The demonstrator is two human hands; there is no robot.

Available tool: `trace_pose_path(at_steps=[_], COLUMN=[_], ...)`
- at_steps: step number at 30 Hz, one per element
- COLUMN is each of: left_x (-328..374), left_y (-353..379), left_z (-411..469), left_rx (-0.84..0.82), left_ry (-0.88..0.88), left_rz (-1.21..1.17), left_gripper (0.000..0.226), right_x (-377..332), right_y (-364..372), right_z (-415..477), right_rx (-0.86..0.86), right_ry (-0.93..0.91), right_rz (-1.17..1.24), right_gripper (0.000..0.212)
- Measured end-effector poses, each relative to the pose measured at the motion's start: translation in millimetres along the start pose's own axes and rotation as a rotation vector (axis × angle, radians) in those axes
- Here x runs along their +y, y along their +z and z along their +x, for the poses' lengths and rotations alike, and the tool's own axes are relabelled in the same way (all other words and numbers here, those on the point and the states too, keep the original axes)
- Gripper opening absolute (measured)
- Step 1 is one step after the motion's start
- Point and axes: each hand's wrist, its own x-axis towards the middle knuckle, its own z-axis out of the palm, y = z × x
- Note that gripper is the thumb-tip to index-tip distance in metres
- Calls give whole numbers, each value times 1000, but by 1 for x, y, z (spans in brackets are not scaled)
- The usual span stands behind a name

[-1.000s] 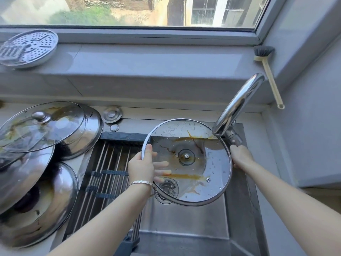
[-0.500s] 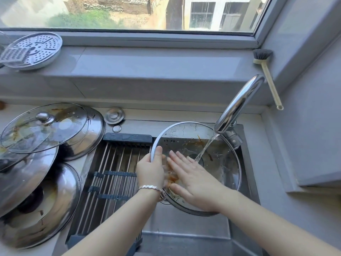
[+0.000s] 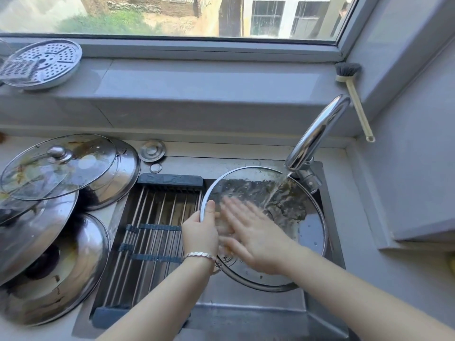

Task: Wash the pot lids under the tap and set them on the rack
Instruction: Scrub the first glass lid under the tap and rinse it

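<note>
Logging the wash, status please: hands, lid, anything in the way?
Left hand grips lid rim. Right hand flat on lid; tap running onto it. Rack just left, way open.

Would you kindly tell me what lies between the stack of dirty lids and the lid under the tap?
A slatted rack laid over the sink, its bars bare, in the head view.

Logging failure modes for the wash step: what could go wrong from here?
The left hand grips the wet glass lid only at its rim while the right hand rubs it: it could slip into the sink.
Water from the tap strikes the tilted lid and may splash out.
</note>
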Motion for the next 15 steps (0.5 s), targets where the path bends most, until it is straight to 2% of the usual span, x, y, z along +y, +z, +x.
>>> trace_pose_path(at_steps=[2, 5, 8, 10, 12, 15], left_x=[-2, -2, -3, -3, -3, -3], left_y=[-2, -3, -3, -4, -5, -8], left_z=[-1, -5, -5, -5, -7, -6], left_rx=[8, -47, 10, 8, -14, -7], left_ry=[9, -45, 26, 25, -10, -16], left_rz=[22, -20, 38, 18, -27, -51], left_gripper=[35, 35, 36, 36, 35, 37], right_x=[-2, 6, -14, -18, -7, 11], right_y=[0, -3, 0, -1, -3, -4], right_z=[0, 5, 9, 13, 20, 24], right_rx=[-25, 30, 5, 9, 67, 77], right_ry=[-29, 181, -11, -39, 95, 423], right_rz=[-9, -17, 6, 21, 33, 34], right_gripper=[63, 68, 69, 75, 81, 74])
